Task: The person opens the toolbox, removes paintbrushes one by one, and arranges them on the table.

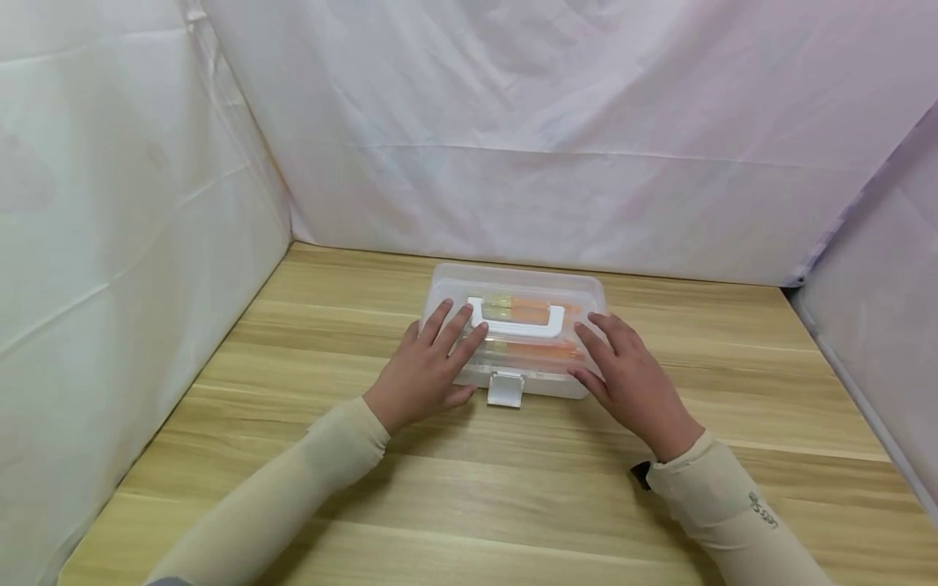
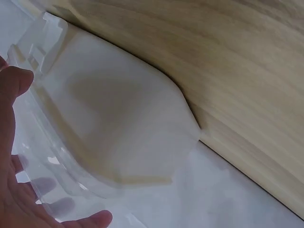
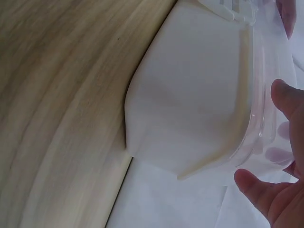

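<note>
Plainly, we are working at one clear plastic box [image 1: 545,387], which is standing on the wooden table [image 1: 454,521] near the white cloth [image 1: 557,207] behind it. At the box's left side, our left hand [image 1: 421,366] is resting with its fingers spread over the lid [image 1: 528,281]; they are curling round nothing. Its thumb is pointing toward the middle of the box's front, though we are not able to tell whether it is touching the wall there.

Going on toward the right, we are seeing the lid lying down over the box, so that part is looking done. Under it, yellow-green and orange things [image 1: 529,313] are showing through; they are lying inside, too blurred for us to name. The white handle [image 1: 516,329] is lying on top of the box, toward its front. Midway along the box's front, the white clasp [image 1: 506,389] is sticking outward, so we are judging it unfastened: the box is sitting covered but not secured, and the latching is the part not done.

At the box's right side, our right hand [image 1: 633,378] is reaching over the lid's edge, its fingers and thumb lying apart and loose, gripping nothing.
</note>
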